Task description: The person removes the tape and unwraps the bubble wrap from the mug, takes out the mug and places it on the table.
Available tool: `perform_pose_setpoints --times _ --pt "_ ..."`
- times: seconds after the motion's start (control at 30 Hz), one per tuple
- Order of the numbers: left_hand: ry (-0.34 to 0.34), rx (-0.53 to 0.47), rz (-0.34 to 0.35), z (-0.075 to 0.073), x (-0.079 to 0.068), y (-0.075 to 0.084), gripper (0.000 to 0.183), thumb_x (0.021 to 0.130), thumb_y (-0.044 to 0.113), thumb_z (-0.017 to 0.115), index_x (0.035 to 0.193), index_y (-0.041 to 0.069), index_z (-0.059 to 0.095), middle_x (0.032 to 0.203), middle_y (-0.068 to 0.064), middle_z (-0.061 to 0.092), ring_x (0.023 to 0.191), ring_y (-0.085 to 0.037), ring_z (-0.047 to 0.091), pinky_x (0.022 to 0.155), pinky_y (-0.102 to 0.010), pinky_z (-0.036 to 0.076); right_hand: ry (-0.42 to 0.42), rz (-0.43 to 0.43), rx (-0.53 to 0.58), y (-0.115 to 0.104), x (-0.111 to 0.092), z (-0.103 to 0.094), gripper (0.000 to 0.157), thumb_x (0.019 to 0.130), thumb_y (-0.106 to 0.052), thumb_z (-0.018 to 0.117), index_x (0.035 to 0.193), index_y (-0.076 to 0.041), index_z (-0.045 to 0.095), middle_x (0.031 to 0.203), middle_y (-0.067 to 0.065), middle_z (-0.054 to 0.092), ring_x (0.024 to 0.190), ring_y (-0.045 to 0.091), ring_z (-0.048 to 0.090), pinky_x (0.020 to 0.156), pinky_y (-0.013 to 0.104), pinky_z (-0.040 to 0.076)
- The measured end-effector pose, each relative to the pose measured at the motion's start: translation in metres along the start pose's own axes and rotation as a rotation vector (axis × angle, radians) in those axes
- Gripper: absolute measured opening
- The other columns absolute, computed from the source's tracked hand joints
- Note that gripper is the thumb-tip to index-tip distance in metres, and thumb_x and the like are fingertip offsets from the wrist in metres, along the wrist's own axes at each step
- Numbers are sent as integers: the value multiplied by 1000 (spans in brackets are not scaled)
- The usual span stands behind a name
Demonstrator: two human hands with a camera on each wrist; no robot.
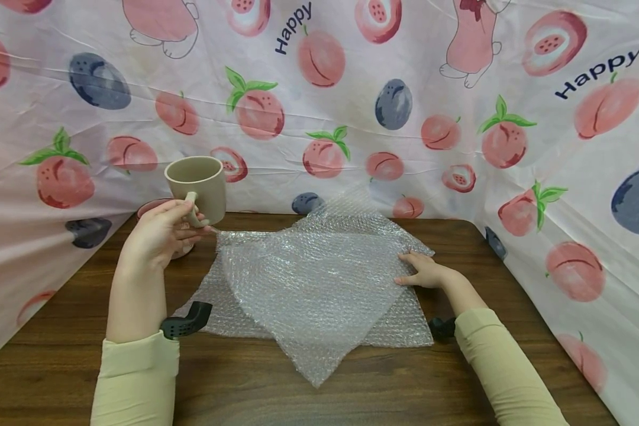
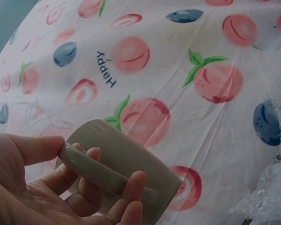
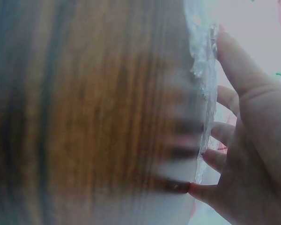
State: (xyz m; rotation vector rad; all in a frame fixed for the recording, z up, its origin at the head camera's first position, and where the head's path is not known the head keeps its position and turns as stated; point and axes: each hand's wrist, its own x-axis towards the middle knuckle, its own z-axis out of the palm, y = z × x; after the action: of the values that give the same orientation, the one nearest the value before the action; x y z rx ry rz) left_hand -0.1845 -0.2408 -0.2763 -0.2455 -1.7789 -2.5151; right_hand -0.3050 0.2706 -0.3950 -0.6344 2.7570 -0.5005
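Observation:
A pale grey-green mug (image 1: 205, 189) is held up above the table's far left by my left hand (image 1: 157, 234). In the left wrist view, thumb and fingers of that hand grip the mug's handle (image 2: 96, 169). Overlapping sheets of clear bubble wrap (image 1: 319, 278) lie on the table, one corner pointing at the near edge. On their right side rests my right hand (image 1: 426, 271), its fingers spread. The right wrist view shows its fingertips touching the edge of the bubble wrap (image 3: 206, 93). Whatever is inside the mug is hidden.
Behind the left hand stands another object with a reddish rim (image 1: 151, 205), mostly covered by the hand and mug. The dark wooden table (image 1: 234, 387) is bordered at the back and sides by a white fruit-print cloth (image 1: 346, 118).

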Motion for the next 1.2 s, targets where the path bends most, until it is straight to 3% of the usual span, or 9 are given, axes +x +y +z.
perform_pose_setpoints --times 0.4,0.6,0.93,1.2 --pt "46 -107 91 -25 -9 9 24 98 10 54 78 3 63 74 -10 64 71 -25 69 68 -32 56 -2 2 4 1 1 0 84 91 -49 61 148 4 28 150 34 15 137 51 10 106 65 13" --pt "89 -103 86 -39 -17 15 22 98 13 55 81 3 64 75 -9 64 72 -24 70 65 -32 56 1 -3 3 2 2 1 83 91 -48 61 147 4 28 150 34 16 137 51 11 106 65 13" --pt "111 -194 90 -56 -26 22 22 98 10 55 81 -1 64 76 -13 64 69 -29 69 63 -35 56 -10 7 12 3 1 1 83 91 -48 60 149 2 27 151 33 14 137 51 9 106 66 12" --pt "199 -197 75 -64 -30 25 22 97 12 57 80 0 64 74 -12 64 65 -28 69 58 -33 55 -14 9 20 1 0 0 83 92 -47 60 149 2 26 151 33 14 137 51 9 105 66 12"
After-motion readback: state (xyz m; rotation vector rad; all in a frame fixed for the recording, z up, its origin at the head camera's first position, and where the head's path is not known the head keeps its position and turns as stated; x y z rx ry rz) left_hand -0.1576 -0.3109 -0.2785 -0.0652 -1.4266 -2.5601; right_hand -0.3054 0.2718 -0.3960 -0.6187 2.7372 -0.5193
